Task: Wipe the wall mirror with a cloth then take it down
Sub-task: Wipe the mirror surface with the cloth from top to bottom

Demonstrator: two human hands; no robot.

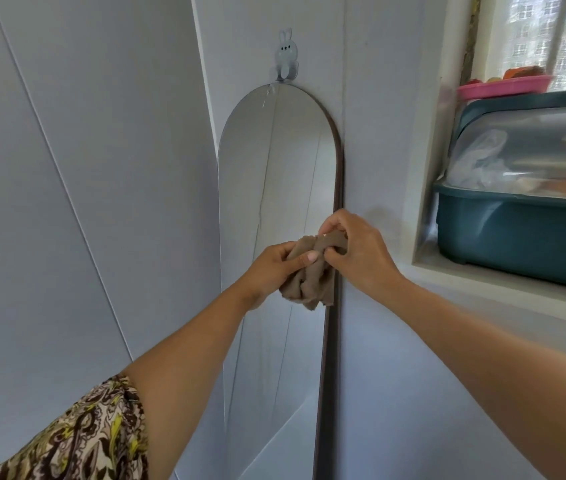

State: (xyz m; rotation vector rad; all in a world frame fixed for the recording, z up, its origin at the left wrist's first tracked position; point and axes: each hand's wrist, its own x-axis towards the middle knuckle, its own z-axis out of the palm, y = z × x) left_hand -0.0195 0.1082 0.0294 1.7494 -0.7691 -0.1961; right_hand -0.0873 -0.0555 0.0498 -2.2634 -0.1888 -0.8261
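**Cloth gathered in both hands before the hanging mirror**

The mirror (274, 174), tall with an arched top and a dark rim, hangs on the pale panelled wall (84, 168) from a rabbit-shaped hook (287, 57) at its upper edge, close to the wall's corner beside a window recess. In front of its right edge, about mid-height, the left hand (269, 268) and the right hand (357, 252) are both closed on a bunched brown cloth (309, 271), fingers pinching its folds. The grip suggests the cloth is being bundled into a pad for wiping (whether it touches the glass cannot be told). The mirror is not yet taken down. On the recess ledge (516, 292) stands a teal bin (523, 230) with a clear lid, a pink tray (503, 86) behind it. No brand, label or writing is legible anywhere.
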